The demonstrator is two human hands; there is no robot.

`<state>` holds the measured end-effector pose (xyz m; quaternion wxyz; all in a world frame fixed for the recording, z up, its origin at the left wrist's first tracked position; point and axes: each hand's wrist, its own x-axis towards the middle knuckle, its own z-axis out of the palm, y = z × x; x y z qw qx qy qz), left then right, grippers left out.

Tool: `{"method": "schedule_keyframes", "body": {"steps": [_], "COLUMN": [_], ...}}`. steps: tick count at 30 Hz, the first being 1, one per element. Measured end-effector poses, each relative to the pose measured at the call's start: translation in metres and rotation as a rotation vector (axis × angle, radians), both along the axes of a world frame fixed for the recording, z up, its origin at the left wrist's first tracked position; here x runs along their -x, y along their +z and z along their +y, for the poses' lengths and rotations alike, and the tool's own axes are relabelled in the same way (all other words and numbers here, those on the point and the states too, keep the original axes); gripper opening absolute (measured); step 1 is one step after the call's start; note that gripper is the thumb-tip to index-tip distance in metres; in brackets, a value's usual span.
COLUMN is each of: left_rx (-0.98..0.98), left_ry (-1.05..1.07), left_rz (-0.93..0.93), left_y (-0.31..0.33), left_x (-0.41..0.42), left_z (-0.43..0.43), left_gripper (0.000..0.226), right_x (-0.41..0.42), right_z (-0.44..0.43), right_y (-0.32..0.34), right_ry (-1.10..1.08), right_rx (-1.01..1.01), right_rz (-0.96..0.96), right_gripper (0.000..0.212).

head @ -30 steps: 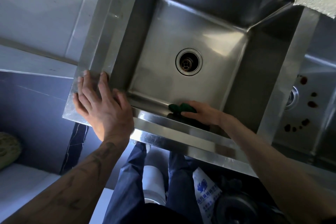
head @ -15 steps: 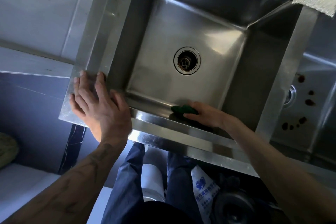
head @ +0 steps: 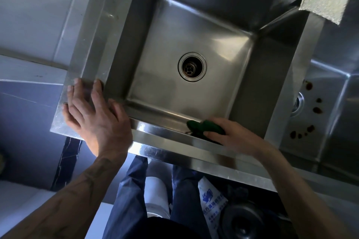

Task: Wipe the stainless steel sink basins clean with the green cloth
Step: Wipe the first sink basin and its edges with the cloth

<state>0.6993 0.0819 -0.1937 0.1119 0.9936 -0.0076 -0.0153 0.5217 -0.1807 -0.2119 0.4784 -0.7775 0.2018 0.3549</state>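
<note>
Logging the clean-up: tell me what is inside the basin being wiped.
Inside the basin: a round drain in the floor and, at the near wall, the right hand holding the green cloth. The steel beneath cloth and hand is covered.

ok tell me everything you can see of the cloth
The cloth is dark green, small, bunched into a soft wad. It lies against the near wall of the basin, right of centre. The right hand grips it, fingers above, thumb below, hiding its right part.

Right hand presses green cloth against sink basin near wall; left hand rests flat on rim.
</note>
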Motion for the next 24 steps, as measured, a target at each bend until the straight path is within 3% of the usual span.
{"method": "schedule_keyframes", "body": {"steps": [6,12,18,24], "left_rx": [0.002,0.015,0.001,-0.005], "left_ry": [-0.013,-0.021,-0.026,-0.026], "left_rz": [-0.023,-0.053,-0.041,-0.053], "left_y": [0.002,-0.001,-0.001,-0.003], "left_x": [0.001,0.001,0.0,0.0], "left_z": [0.0,0.001,0.002,0.002], "left_gripper": [0.052,0.051,0.051,0.052], "right_x": [-0.013,0.01,-0.002,0.011], "right_z": [-0.007,-0.007,-0.007,-0.009], "right_y": [-0.045,0.004,-0.033,-0.004], "right_ry": [0.074,0.021,0.047,0.08], "right_rx": [0.092,0.112,0.225,0.273], "right_rz": [0.228,0.139,0.293,0.3], "right_gripper": [0.033,0.012,0.03,0.023]}}
